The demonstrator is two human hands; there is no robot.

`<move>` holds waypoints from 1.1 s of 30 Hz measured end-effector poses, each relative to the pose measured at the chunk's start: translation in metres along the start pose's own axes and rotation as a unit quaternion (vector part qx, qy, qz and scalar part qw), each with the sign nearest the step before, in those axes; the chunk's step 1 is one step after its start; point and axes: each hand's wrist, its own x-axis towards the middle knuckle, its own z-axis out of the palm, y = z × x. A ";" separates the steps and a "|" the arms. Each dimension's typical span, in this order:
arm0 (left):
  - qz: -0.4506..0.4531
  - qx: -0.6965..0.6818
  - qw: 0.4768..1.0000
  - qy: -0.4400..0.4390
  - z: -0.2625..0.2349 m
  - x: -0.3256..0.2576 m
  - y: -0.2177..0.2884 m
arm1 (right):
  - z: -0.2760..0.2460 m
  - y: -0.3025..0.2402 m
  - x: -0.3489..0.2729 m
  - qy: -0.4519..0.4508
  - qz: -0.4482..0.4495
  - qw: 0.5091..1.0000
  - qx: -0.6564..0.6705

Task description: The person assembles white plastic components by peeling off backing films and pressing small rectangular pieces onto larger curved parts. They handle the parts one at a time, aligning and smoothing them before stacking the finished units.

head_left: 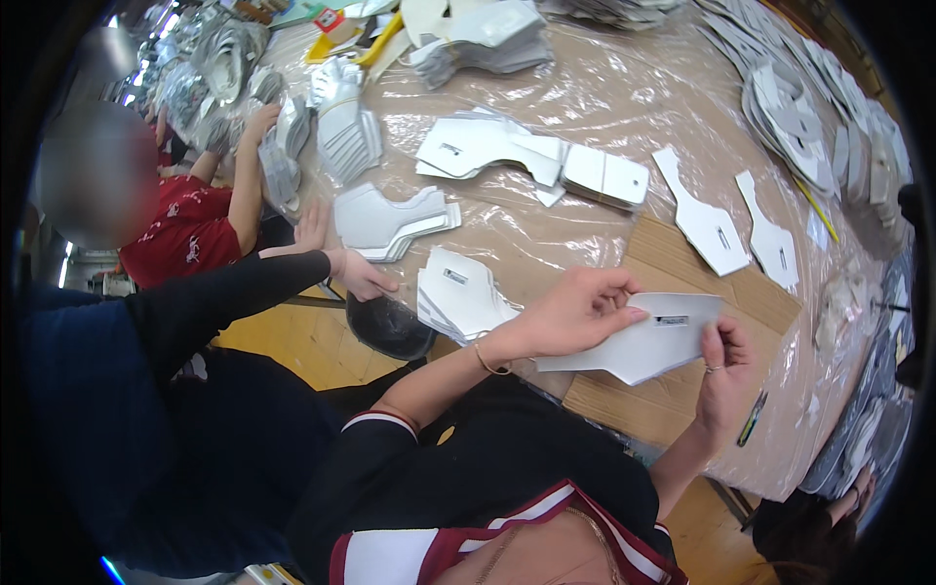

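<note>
Panel (629, 348), wht, pinched: L hand (590, 312) upper edge, R hand (726, 369) right end; I'd hold flat, thumbs off printed mark (671, 321).

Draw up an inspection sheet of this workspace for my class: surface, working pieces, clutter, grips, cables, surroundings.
Surface: table under clear plastic film, with a cardboard sheet on it.
Working pieces: one white piece held up; a wider white piece and a narrower white piece lie beyond it.
Clutter: green-and-black tool, yellow stick, yellow tray, stacked pieces around the edges.
Grips: left grip and right grip both pinch the held piece.
Cables: nothing seen.
Surroundings: co-worker in red, another in dark sleeves; yellow floor.
</note>
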 end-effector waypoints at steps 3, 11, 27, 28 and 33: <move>-0.057 -0.035 0.998 0.016 -0.022 -0.014 -0.008 | 0.026 0.006 0.008 -0.025 0.026 0.998 -0.042; -0.103 -0.072 0.991 0.034 -0.010 -0.005 -0.016 | 0.019 -0.001 0.008 0.026 0.079 0.995 -0.061; -0.034 0.111 0.985 0.126 -0.070 0.006 -0.013 | 0.037 0.019 0.020 -0.046 0.061 0.994 -0.083; -0.029 0.140 0.979 0.146 -0.082 0.006 -0.012 | 0.034 0.021 0.022 -0.058 0.048 0.994 -0.081; 0.073 0.044 0.951 0.298 -0.158 0.001 0.007 | 0.017 0.025 0.023 -0.066 0.060 0.990 -0.114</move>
